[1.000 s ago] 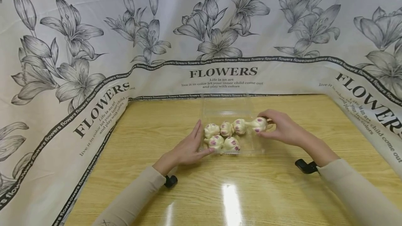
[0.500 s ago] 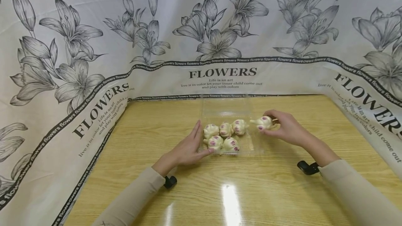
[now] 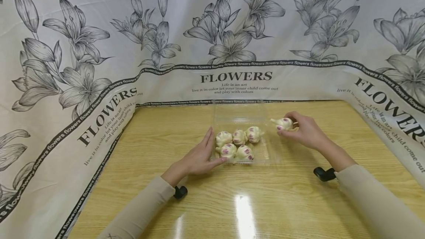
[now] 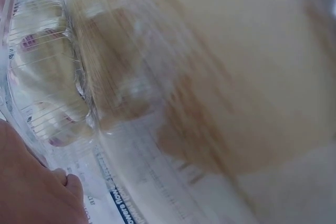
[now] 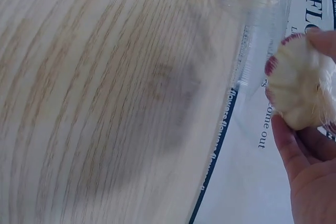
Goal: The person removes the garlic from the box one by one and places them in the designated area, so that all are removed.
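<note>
My right hand pinches a garlic bulb between thumb and fingers, in the air just right of a clear plastic clamshell container. Its stem points left in the head view; in the right wrist view the root end of the bulb shows purple-streaked skin. Several more garlic bulbs sit in the container's left and middle, in two rows. My left hand rests against the container's left side, fingers straight along the wall and thumb at the front edge. Through the plastic, the left wrist view shows bulbs close by.
The container's transparent lid stands open at the back. Under everything is a glossy wood-grain table. A flower-printed cloth hangs behind and along both sides.
My right hand has lifted the garlic bulb from the container's right end and moved it right and slightly back. The left hand and container have stayed in place.
</note>
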A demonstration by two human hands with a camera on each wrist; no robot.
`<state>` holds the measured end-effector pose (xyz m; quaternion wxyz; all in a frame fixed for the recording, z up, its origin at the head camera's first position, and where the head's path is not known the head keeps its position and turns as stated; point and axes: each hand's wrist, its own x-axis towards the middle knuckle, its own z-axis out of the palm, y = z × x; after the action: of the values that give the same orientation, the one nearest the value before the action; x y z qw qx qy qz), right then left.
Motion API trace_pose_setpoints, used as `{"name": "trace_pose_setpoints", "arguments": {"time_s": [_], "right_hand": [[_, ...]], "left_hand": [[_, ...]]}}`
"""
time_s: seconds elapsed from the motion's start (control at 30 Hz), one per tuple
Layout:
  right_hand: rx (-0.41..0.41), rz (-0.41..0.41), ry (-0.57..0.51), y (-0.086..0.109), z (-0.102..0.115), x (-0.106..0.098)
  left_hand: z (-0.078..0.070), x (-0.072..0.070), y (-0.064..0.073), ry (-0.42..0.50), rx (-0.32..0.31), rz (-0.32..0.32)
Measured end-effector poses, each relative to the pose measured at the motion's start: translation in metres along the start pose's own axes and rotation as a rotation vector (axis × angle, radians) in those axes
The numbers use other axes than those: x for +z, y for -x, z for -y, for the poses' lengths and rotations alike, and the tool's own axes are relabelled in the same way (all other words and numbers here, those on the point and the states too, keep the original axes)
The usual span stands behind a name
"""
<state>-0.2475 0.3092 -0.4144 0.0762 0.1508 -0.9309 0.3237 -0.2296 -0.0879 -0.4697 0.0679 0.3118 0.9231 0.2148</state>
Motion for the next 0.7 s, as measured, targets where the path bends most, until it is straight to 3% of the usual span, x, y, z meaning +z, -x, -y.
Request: {"name": "trace_pose_setpoints", "arguments": {"time_s": [0.27,0.7], "right_hand": [[0.123,-0.061,0.031,-0.014,-0.014,0.002],[0.272,-0.12,-0.042,-0.03,-0.036,0.013]], "left_hand": [[-0.002,0.0,0.0,0.004,0.0,-0.006],[-0.001,0.0,0.0,-0.017,0.003,-0.006]]}}
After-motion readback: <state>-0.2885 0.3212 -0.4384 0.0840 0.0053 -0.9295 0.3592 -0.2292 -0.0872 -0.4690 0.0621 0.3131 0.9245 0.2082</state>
